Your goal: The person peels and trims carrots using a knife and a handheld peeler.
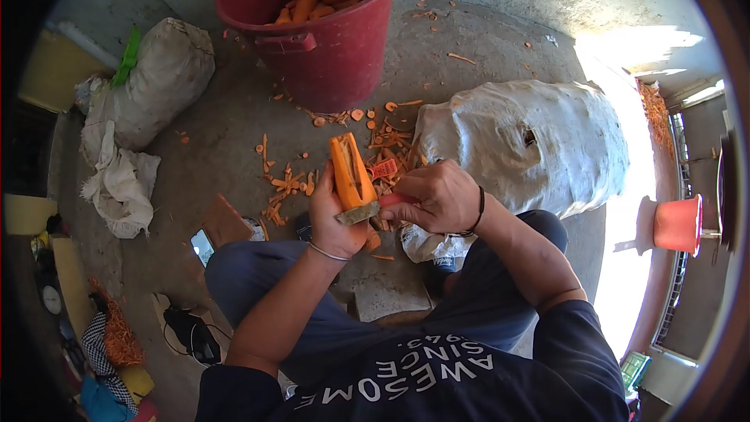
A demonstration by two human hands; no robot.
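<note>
My left hand point(336, 215) is closed around a peeled carrot point(348, 168), its cut end pointing up and away from me. A dark groove runs along the carrot's side. My right hand point(437, 197) grips the red handle of a knife point(358, 213). The knife's short, dull, stained blade lies across the carrot's near end, close to the left palm. Below and beyond the hands, carrot peelings and cut ends point(291, 184) are scattered on the concrete floor. A small red printed tag point(383, 169) shows just behind the carrot.
A large red tub point(328, 62) holding several carrots stands ahead. To the right lies a full white sack point(531, 141); another sack point(168, 82) leans at the left wall. A phone point(202, 247) is beside my left knee. A red bucket point(678, 225) is at far right.
</note>
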